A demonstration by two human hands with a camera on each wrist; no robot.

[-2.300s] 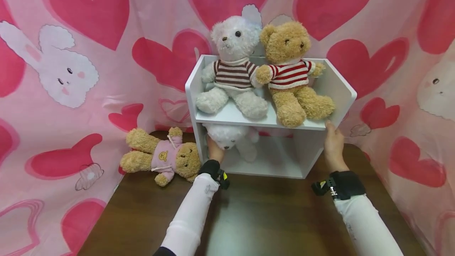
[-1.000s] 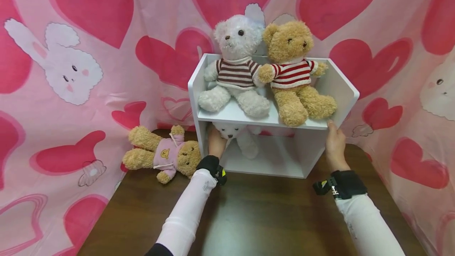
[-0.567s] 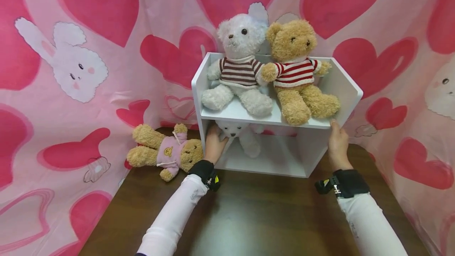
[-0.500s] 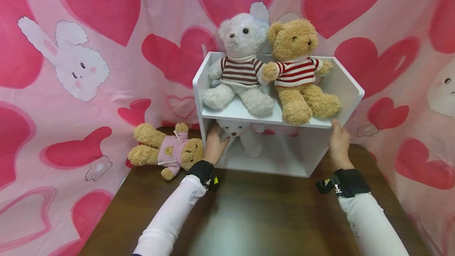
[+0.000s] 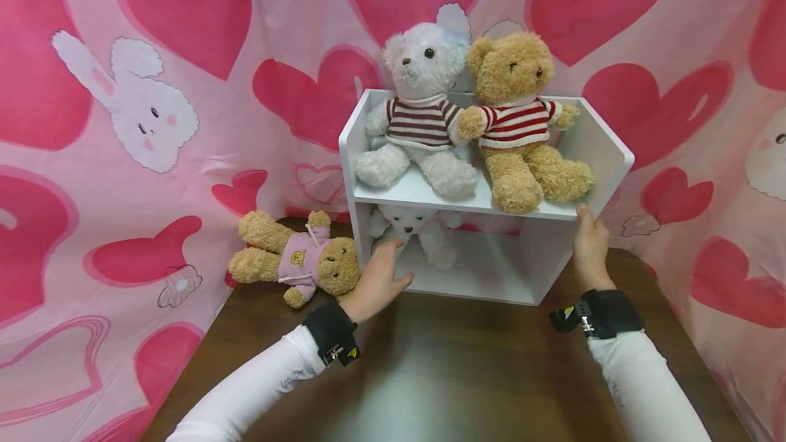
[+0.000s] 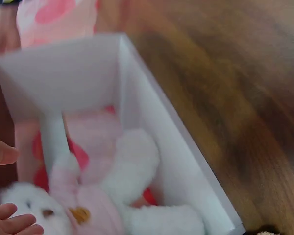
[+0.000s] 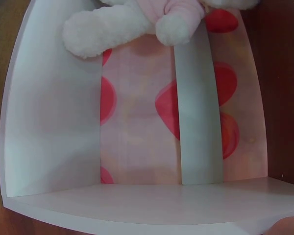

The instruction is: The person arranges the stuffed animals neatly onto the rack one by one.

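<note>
My left hand [image 5: 377,282] is in front of the lower compartment at its left end, fingers spread and holding nothing. Behind it, a white teddy bear [image 5: 437,243] sits in that compartment; the left wrist view shows its pink top [image 6: 99,211] and gold bow. Spread fingers [image 6: 14,223] overlap the bear's head there. My right hand [image 5: 591,247] grips the front edge of the white shelf's [image 5: 604,149] right side panel, level with the middle board. Some of its fingers are hidden behind the panel.
On the upper level sit a white bear in a brown-striped sweater [image 5: 420,121] and a tan bear in a red-striped sweater [image 5: 512,125]. A tan bear in a pink hoodie [image 5: 303,258] lies on the wooden table [image 5: 442,374], left of the shelf. A heart-print cloth [image 5: 301,5] hangs behind.
My left hand has let go of the white bear in the lower compartment and drawn back toward me, out of the shelf. The right hand keeps its place on the side panel.
</note>
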